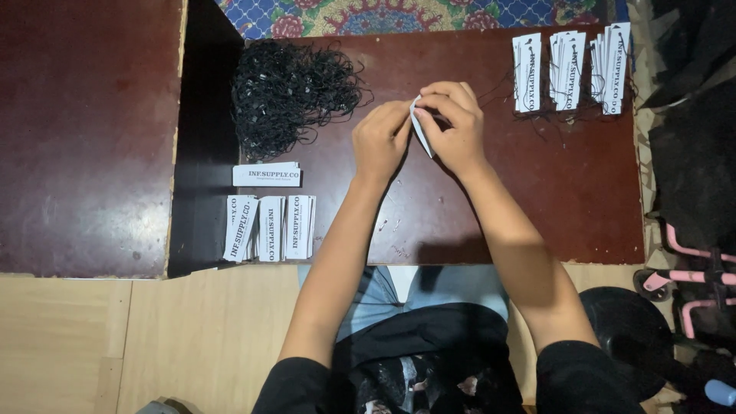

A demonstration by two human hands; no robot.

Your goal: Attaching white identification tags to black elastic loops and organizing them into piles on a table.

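Both my hands meet over the middle of a dark red-brown low table (567, 207). My right hand (454, 126) pinches a small white paper tag (421, 132) held on edge. My left hand (381, 138) touches the tag's upper end with closed fingertips; a thin black string may be between them, too fine to make out. A tangled heap of black strings (291, 92) lies to the left of my hands. Stacks of white printed tags (268, 226) rest at the table's near left. At the far right, three rows of tags with black strings attached (571, 69) lie side by side.
A second dark red table top (84, 130) adjoins on the left, with a dark gap between. A patterned rug (383, 15) lies beyond the table. Pink tubing (694, 280) and dark objects stand at the right. My legs are under the table's near edge.
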